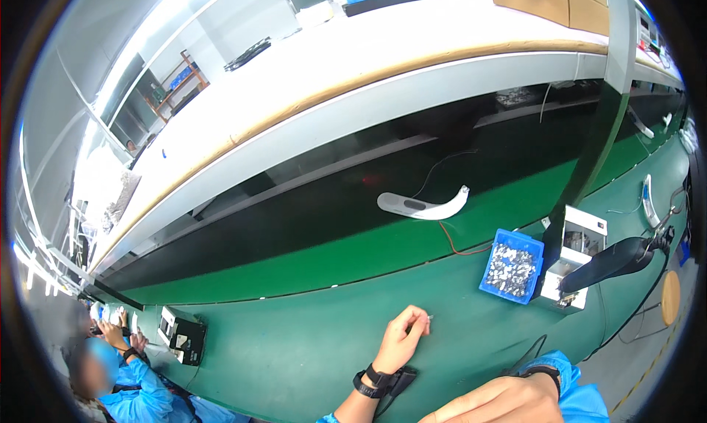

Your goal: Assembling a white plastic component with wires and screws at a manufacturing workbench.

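With the blue bin [519,238] heaped with small metal parts [510,270], plenty looks left to handle (how much is done, I can't say). A tiny pale piece [431,317] shows at my left hand's [404,331] fingertips, over the green workbench [294,345]; those fingers curl inward, whether pinching it I can't tell. My right hand [501,404] reaches leftward, fingers together, partly cut off by the lower edge, its grip unclear.
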`<state>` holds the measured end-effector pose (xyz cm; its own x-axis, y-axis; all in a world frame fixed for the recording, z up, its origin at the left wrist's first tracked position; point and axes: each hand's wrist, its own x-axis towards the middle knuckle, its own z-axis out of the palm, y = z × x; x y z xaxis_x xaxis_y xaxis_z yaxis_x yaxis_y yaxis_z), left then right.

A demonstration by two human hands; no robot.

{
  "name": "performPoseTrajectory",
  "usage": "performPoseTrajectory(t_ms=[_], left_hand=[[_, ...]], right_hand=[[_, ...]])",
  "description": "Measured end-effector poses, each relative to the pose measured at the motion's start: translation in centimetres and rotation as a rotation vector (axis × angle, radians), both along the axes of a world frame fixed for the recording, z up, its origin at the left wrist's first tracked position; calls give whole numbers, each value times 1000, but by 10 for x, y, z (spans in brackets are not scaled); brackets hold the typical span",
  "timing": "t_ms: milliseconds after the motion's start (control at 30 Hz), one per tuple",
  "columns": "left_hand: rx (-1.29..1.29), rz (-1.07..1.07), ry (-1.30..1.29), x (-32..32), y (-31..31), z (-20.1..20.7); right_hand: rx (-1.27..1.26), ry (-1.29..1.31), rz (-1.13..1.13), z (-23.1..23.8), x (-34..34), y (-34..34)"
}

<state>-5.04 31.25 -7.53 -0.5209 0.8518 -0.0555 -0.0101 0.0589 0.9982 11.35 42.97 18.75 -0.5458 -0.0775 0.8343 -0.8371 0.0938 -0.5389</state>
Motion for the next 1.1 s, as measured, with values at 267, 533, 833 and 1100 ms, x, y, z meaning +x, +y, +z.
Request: performPoseTrajectory(t_ms=[267,533,833,1100], left_hand=[[-29,11,-22,3,-5,3],[-31,22,-3,1,-7,0],[-30,18,8,0,-3,2],[5,18,-9,3,1,2]], right_hand=[[-260,773,-362,-21,-43,-24],[-27,-69,131,4,2,7],[59,-25,3,7,-2,3],[100,230,-304,-6,10,-3]])
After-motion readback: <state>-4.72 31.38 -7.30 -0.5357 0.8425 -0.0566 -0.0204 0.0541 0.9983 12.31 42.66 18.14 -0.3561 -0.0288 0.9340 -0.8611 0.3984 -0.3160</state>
